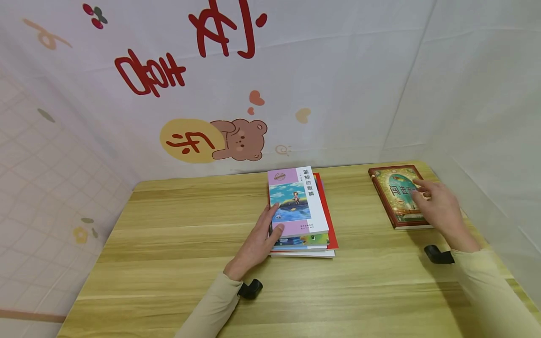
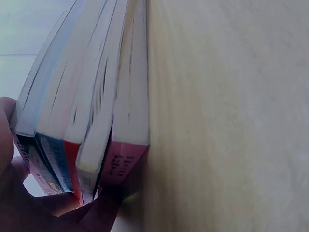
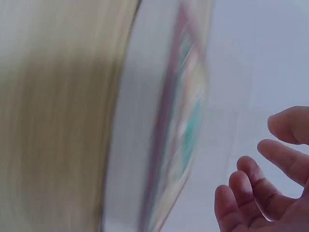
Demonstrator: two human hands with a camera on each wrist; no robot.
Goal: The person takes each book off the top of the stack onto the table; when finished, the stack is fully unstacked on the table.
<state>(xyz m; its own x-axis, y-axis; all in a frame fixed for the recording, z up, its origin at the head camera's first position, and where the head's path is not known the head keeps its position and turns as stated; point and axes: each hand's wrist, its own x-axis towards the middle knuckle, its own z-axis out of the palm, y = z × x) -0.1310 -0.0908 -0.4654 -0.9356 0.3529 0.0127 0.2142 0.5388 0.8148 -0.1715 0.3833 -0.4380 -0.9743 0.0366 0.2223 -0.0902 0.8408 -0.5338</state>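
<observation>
A stack of several books lies at the middle of the table, its top book lilac and white with a seaside picture on the cover. My left hand holds the stack at its left side, thumb at the top cover's lower corner. In the left wrist view, its fingers curve round the book spines. At the right lies a thick book with a reddish-brown border and a green and gold cover. Above its right part hovers my right hand, fingers loosely bent and holding nothing. The right wrist view shows those fingers apart from the book.
The wooden table meets a white cloth backdrop printed with red characters and a bear. More cloth hangs at both sides, close to the thick book on the right. Black wrist mounts stick out from both sleeves.
</observation>
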